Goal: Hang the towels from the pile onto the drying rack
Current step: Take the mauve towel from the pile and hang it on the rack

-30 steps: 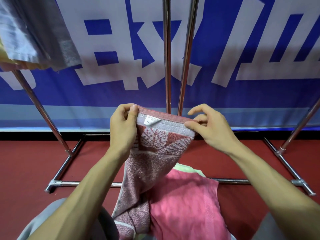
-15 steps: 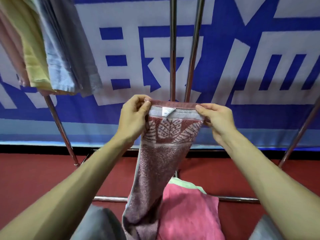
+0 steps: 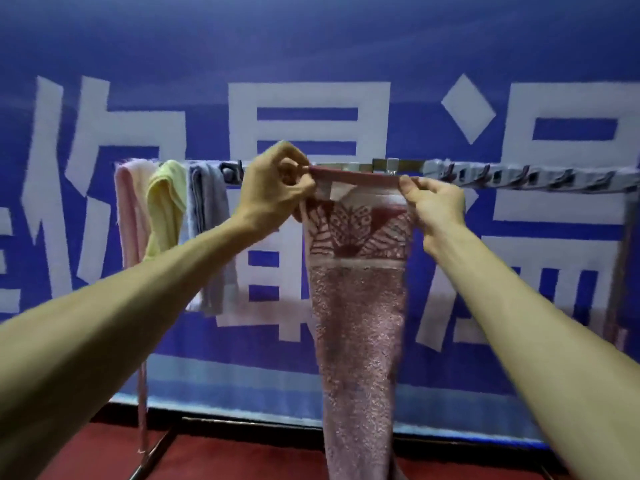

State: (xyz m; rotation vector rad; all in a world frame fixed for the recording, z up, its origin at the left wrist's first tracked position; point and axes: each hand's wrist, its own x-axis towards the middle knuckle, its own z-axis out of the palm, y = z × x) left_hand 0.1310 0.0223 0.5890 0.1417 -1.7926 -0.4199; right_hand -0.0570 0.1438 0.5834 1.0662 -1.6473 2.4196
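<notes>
Fingers of the left hand point(image 3: 273, 188) and right hand point(image 3: 434, 202) pinch the top corners of a maroon patterned towel point(image 3: 358, 306), stretching its edge along the drying rack point(image 3: 360, 167) rail. Left of it hang pink point(image 3: 126, 209), yellow point(image 3: 164, 209) and grey point(image 3: 207, 216) towels.

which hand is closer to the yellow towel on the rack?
Left. The left hand pinches the left corner of the maroon towel, just right of the yellow towel; the right hand pinches the other corner, further right.

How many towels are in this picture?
4. A pale pink towel, a yellow towel and a grey-blue towel hang together at the left of the bar; the left hand and right hand hold a patterned rose towel at the bar. The pile is out of view.
</notes>
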